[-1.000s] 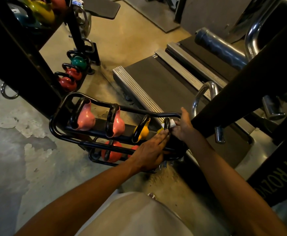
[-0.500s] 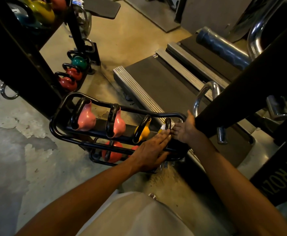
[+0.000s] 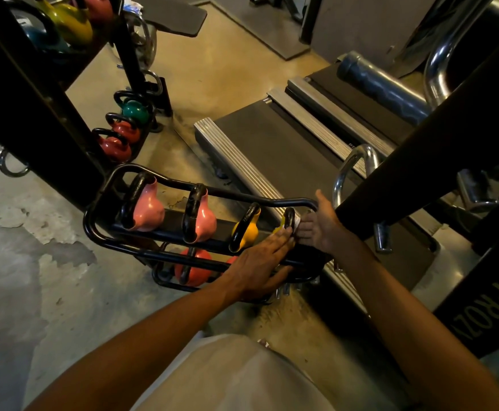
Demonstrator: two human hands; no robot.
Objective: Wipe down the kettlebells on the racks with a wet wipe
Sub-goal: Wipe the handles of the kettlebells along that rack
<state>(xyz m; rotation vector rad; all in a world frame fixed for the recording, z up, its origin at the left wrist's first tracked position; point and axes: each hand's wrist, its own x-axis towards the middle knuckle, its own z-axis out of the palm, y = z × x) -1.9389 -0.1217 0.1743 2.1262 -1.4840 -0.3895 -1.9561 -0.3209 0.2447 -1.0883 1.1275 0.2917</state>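
Since the earlier frame the right hand [image 3: 320,225] has slid lower along the end kettlebell's [image 3: 286,225] black handle; the left hand [image 3: 260,262] has barely shifted. Left fingers lie straight, flat against that yellow kettlebell — most of its body is hidden behind them. Right fingers curl about the wet wipe [image 3: 297,225], only a pale sliver visible at the handle. Both hands sit just beside each other at the right end of the black tubular rack [image 3: 100,229]. Glossy pink [image 3: 149,210] and yellow [image 3: 246,231] bells stand alongside — red ones below are partly obscured.
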